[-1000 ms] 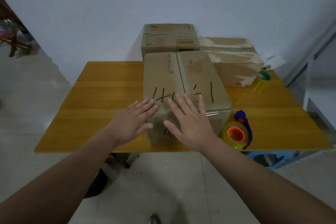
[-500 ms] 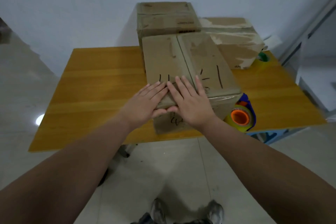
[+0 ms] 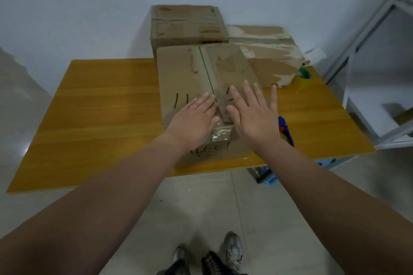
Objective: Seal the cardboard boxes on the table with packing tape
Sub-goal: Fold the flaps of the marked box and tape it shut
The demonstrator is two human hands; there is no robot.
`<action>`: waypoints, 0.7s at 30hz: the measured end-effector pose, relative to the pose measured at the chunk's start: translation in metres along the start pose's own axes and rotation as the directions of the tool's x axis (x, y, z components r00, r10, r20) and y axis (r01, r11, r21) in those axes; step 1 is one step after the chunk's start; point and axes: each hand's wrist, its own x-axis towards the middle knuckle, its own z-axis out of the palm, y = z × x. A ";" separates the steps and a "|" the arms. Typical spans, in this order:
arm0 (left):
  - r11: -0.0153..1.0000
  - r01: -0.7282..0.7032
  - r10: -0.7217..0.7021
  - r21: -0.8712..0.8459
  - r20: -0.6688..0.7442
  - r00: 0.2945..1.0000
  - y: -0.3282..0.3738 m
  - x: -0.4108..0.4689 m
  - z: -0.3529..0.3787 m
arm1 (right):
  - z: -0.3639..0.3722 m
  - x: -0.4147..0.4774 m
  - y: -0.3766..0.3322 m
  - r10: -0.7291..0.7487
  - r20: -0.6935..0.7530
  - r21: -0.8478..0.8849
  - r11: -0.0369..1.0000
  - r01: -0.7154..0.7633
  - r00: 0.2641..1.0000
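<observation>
A brown cardboard box (image 3: 187,73) with black marker writing stands at the near edge of the wooden table (image 3: 100,105). Clear tape runs along its centre seam and down the front face. My left hand (image 3: 194,120) lies flat on the top, left of the seam, fingers straight. My right hand (image 3: 252,114) lies flat on the right flap with fingers spread. A tape dispenser (image 3: 285,131) with a blue handle sits just right of the box, mostly hidden behind my right wrist.
Two more cardboard boxes stand behind: a taller box (image 3: 187,24) against the wall and a torn-faced box (image 3: 270,56) to the right. A green tape roll (image 3: 304,73) lies at the far right. A metal shelf frame (image 3: 368,51) stands beside the table. My feet show below.
Both hands slid forward along the box top and moved apart, now on either side of the seam. The view tilted further down, so the dispenser is mostly hidden behind my right wrist.
</observation>
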 end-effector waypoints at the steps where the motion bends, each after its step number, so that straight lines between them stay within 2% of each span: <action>1: 1.000 0.008 -0.009 0.009 0.035 0.999 0.002 0.002 0.005 | 0.003 -0.002 0.004 0.001 0.022 -0.035 0.999 0.000 1.000; 6: 0.989 0.019 -0.030 0.144 0.074 0.997 0.000 0.002 0.018 | 0.021 -0.018 0.018 -0.046 0.055 -0.084 0.995 0.050 0.997; 9: 0.966 -0.023 -0.005 0.256 0.108 0.994 0.000 0.001 0.020 | 0.028 -0.021 0.030 -0.155 0.060 -0.149 0.975 0.163 0.986; 12: 0.953 -0.005 -0.031 0.303 0.112 0.993 0.004 -0.001 0.021 | 0.031 -0.027 0.047 -0.207 0.042 -0.086 0.974 0.210 0.977; 14: 0.960 0.013 -0.043 0.279 0.100 0.994 0.012 -0.001 0.018 | 0.029 -0.029 0.060 -0.221 0.018 0.039 0.975 0.220 0.975; 16: 0.977 0.007 -0.022 0.212 0.069 0.997 0.023 0.005 0.013 | 0.027 -0.024 0.074 -0.155 -0.018 0.277 0.949 0.154 0.988; 19: 0.992 -0.019 0.014 0.125 0.037 0.999 0.048 0.031 0.009 | 0.027 -0.012 0.088 0.002 0.058 0.638 0.769 -0.039 0.998; 21: 0.997 0.002 -0.004 0.080 0.029 1.000 0.064 0.048 0.010 | 0.032 -0.007 0.092 -0.003 0.135 0.722 0.685 -0.097 0.991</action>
